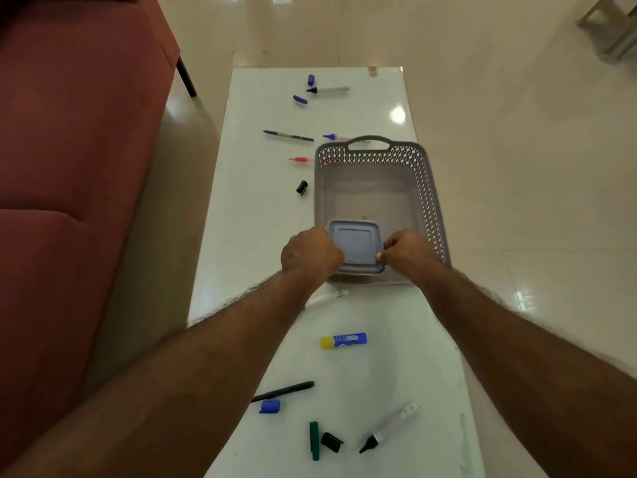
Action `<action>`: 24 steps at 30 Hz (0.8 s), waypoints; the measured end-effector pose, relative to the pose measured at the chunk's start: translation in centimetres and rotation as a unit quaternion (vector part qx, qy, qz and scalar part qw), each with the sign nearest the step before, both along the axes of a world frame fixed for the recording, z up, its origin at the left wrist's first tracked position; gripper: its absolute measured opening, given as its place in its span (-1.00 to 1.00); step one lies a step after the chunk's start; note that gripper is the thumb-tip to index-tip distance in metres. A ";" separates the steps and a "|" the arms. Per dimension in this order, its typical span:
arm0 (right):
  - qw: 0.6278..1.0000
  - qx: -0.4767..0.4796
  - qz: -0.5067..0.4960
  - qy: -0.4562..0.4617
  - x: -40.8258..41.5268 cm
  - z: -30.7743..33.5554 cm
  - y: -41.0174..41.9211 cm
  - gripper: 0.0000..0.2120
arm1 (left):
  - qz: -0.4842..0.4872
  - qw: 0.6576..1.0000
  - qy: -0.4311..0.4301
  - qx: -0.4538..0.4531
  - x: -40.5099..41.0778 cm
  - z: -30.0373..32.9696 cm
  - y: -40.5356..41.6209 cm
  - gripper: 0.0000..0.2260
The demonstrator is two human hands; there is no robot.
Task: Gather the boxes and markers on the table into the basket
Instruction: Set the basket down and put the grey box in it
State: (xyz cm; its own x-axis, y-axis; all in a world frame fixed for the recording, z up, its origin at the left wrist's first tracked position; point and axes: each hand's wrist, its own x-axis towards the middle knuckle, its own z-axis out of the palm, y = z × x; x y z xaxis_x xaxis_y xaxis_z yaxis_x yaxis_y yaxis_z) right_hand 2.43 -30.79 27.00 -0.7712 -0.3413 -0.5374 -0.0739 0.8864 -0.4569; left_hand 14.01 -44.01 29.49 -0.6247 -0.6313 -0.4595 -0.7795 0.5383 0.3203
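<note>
A grey lattice basket (pixel 427 188) stands on the white table (pixel 255 236), right of centre. Over its near end I hold a square blue-grey lidded box (pixel 355 244) with both hands: my left hand (pixel 310 255) grips its left edge, my right hand (pixel 406 253) its right edge. Uncapped markers and loose caps lie scattered: a black marker (pixel 327 89) and blue caps at the far end, a blue pen (pixel 287 135), a pink marker (pixel 299 160), a black cap (pixel 302 187). Nearer me lie a glue stick (pixel 343 340), a green marker (pixel 282 391) and a white marker (pixel 389 427).
A red sofa (pixel 69 167) runs along the table's left side. Glossy cream floor tiles surround the table on the right and far side. A green cap (pixel 314 440), a black cap (pixel 331 442) and a blue cap (pixel 270 406) lie near the table's front.
</note>
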 end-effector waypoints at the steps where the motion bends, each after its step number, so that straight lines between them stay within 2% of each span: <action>1: 1.000 0.017 0.009 0.000 -0.1 -0.3 -0.1 -0.84 | -0.005 1.000 -0.009 -0.009 0.0 -0.2 0.2 -0.93; 5: 0.997 0.066 0.035 -0.005 -0.4 -1.1 -0.4 -0.70 | -0.042 0.997 -0.013 -0.059 0.1 -0.3 0.9 -0.98; 11: 0.992 0.106 0.072 0.016 -0.2 -2.1 -0.2 -0.71 | -0.100 0.990 -0.035 -0.091 0.2 -0.6 2.2 -0.98; 17: 0.989 0.115 0.093 0.016 0.4 -2.4 0.2 -0.68 | -0.119 0.985 -0.056 -0.109 0.8 -1.1 2.8 -0.88; 21: 0.990 0.101 0.089 0.029 0.7 -1.6 0.9 -0.65 | -0.127 0.981 -0.011 -0.148 1.7 -1.0 3.0 -0.84; 24: 0.991 0.062 0.081 0.088 1.4 0.0 1.5 -0.65 | -0.109 0.977 0.045 -0.180 2.7 -0.5 3.0 -0.76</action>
State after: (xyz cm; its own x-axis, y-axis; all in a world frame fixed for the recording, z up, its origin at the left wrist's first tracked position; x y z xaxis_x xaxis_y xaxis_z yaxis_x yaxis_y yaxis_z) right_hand 3.88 -29.24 26.96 -0.7972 -0.4088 -0.4442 -0.2897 0.9046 -0.3126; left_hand 16.66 -41.05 28.95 -0.7905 -0.5884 -0.1699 -0.6105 0.7792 0.1421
